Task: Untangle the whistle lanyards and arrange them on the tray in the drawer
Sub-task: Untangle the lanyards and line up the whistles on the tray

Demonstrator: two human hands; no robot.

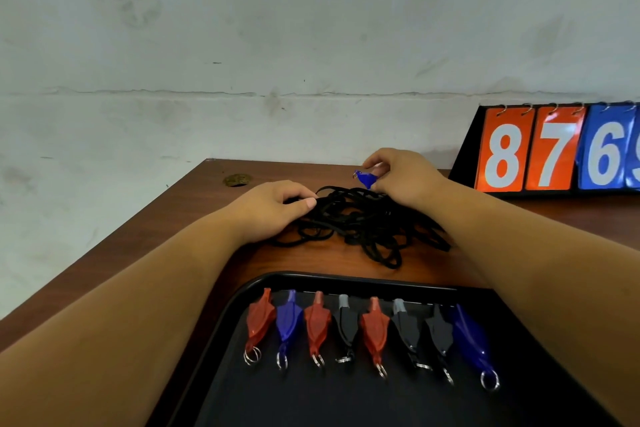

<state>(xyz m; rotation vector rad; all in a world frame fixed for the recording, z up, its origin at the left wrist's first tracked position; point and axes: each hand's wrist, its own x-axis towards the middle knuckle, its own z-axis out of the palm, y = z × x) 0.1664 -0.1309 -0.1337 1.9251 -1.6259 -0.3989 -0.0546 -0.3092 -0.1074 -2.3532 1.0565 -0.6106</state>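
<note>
A tangled heap of black lanyard cords (363,225) lies on the brown desk, just beyond the black tray (242,392). My left hand (273,204) rests on the heap's left side and pinches a cord between thumb and fingers. My right hand (398,177) is at the heap's far right and pinches a blue whistle (365,179) lifted slightly above the cords. On the tray, several whistles lie side by side in a row: red (259,322), blue (289,319), black (346,326) and a larger blue one (472,340) at the right end.
A flip scoreboard (554,149) with orange and blue number cards stands at the back right of the desk (173,218). A round brass-coloured cable hole (237,179) sits at the back left. A pale wall rises behind the desk; the desk's left edge drops off.
</note>
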